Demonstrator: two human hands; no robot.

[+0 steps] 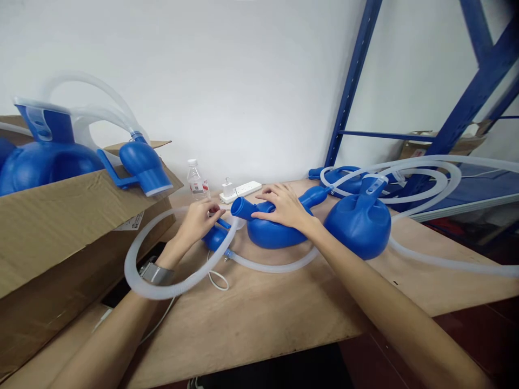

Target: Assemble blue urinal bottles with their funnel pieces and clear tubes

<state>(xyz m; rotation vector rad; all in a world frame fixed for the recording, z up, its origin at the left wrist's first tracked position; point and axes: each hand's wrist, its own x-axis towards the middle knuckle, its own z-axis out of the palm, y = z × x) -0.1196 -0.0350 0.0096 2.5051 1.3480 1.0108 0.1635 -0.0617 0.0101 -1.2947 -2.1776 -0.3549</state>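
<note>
A blue plastic urinal bottle [275, 233] lies on the wooden table, its open round mouth facing left. My right hand [284, 206] is wrapped over its top, the thumb by the neck and the fingers across the handle. To the left, my left hand [199, 220] has thumb and forefinger pinched together; whatever is between them is hidden. Just beside those fingertips is a blue handled funnel piece [215, 237], partly covered by the hand. A translucent corrugated hose [267, 267] joins this piece and runs along the table. Another length of hose [162, 293] loops in front of my left wrist.
At left, a cardboard box [81, 227] holds more blue bottles, with a handled funnel [146, 165] hanging over its edge. Another blue bottle [359, 227] and coiled hoses [438, 162] lie right. Behind are a water bottle [197, 181], power strip [245, 189] and blue rack [352, 81].
</note>
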